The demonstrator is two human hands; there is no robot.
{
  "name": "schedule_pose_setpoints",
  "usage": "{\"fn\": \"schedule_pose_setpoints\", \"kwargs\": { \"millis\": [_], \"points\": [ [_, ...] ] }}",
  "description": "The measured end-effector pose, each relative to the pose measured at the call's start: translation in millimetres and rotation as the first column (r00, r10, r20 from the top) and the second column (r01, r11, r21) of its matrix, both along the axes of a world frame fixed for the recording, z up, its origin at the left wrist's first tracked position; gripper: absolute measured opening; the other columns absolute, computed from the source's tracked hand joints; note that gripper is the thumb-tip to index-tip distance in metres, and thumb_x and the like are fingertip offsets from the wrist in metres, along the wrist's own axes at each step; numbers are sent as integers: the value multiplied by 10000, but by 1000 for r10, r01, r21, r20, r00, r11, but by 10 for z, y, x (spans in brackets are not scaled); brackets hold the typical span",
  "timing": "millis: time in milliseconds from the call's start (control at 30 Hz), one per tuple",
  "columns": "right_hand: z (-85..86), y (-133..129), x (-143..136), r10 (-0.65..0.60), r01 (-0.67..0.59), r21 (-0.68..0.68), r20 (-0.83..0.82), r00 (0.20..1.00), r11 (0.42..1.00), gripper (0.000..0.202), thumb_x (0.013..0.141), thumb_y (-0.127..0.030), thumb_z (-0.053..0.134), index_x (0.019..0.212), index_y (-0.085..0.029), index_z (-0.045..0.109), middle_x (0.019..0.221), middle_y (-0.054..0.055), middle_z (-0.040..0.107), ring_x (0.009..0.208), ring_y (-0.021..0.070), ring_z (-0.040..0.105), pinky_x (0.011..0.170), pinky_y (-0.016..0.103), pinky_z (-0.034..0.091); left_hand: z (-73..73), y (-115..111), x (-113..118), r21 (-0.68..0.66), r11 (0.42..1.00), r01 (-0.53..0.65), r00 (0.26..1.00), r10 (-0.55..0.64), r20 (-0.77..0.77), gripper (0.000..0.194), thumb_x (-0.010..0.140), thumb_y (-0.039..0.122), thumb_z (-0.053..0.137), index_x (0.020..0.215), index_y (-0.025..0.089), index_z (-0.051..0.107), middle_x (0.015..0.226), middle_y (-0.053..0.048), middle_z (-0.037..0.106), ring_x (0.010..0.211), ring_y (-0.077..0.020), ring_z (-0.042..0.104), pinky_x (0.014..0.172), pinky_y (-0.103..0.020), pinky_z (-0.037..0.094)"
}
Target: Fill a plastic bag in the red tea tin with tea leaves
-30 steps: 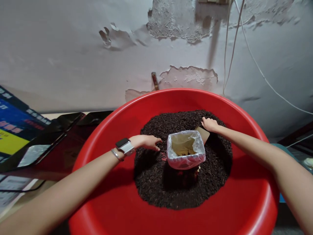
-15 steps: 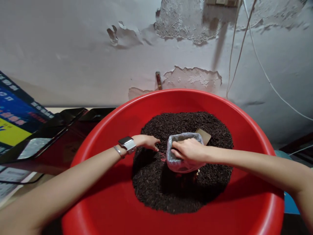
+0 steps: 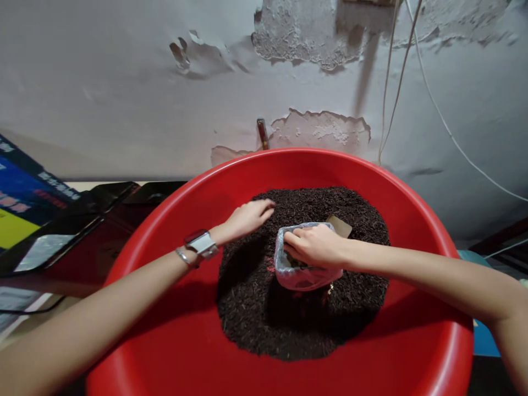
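The right hand [image 3: 315, 246] lies over the mouth of the bag [image 3: 303, 269], fingers curled down inside it; whether they grip anything there cannot be told. The bag stands upright in the heap of dark tea [image 3: 301, 308] in the middle of the red basin [image 3: 173, 352]. The left hand [image 3: 247, 215] rests spread and loosely open on the tea, just left of the bag, holding nothing visible.

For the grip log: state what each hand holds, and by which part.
Right hand lies over the lined container's open mouth; whether it grips cannot be told. Left hand rests on the dark tea leaves, holding nothing.
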State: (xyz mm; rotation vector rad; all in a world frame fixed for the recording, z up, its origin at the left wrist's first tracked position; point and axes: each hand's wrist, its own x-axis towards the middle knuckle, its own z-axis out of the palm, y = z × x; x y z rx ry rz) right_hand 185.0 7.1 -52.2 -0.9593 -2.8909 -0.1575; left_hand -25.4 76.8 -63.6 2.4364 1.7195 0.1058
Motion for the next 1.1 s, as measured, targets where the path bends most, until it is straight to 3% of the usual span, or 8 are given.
{"fn": "schedule_pose_setpoints", "kwargs": {
  "millis": [67,133,233,300,367,500,1100],
  "points": [
    [80,11,29,16,-17,37,14,1000,999,285,969,-312,307,1038,-152,533,915,91,666,736,188,638,531,260,343,202,-95,47,170,985,8,947,-63,316,464,926,440,279,1198,170,540,1250,-96,591,1147,-213,549,1004,-343,397],
    [110,46,53,-9,8,38,21,1000,999,294,974,-316,299,1045,-146,529,911,98,662,731,179,635,530,252,335,348,-236,90,128,982,136,874,-180,452,511,895,522,337,1222,174,519,1281,-88,565,1183,-215,519,1029,-350,382],
    [39,125,66,-12,12,-3,49,999,1000,283,972,-316,318,1036,-143,533,922,100,666,739,176,639,538,246,334,389,-441,150,-89,930,357,865,-293,408,790,755,595,566,1401,209,323,1468,-100,357,1335,-270,352,1095,-397,306],
    [-37,168,60,-13,13,-13,44,999,1000,280,968,-315,330,1047,-140,534,967,106,670,766,188,649,540,250,336,311,-516,190,-199,883,425,872,-340,351,1048,646,586,694,1468,210,163,1530,-128,212,1387,-307,243,1127,-417,249],
    [-89,187,52,-27,28,-10,38,999,1000,294,967,-317,329,1079,-133,529,1001,124,671,786,205,657,541,257,340,202,-529,225,-263,846,465,865,-369,341,1144,609,568,737,1481,196,96,1542,-151,151,1402,-319,194,1140,-422,219],
    [-95,178,46,-33,34,-19,48,998,999,310,969,-318,325,1104,-126,527,1013,140,675,786,218,663,545,263,352,82,-470,254,-306,799,517,836,-395,382,1116,626,538,743,1476,185,112,1534,-146,170,1404,-301,190,1143,-400,227],
    [-62,180,63,43,-41,-42,39,998,998,341,981,-342,304,1082,-122,545,980,134,673,800,192,642,559,259,332,115,-423,200,-352,792,498,857,-390,335,1073,671,577,697,1480,178,116,1540,-118,166,1408,-277,188,1153,-353,193]
  ]
}}
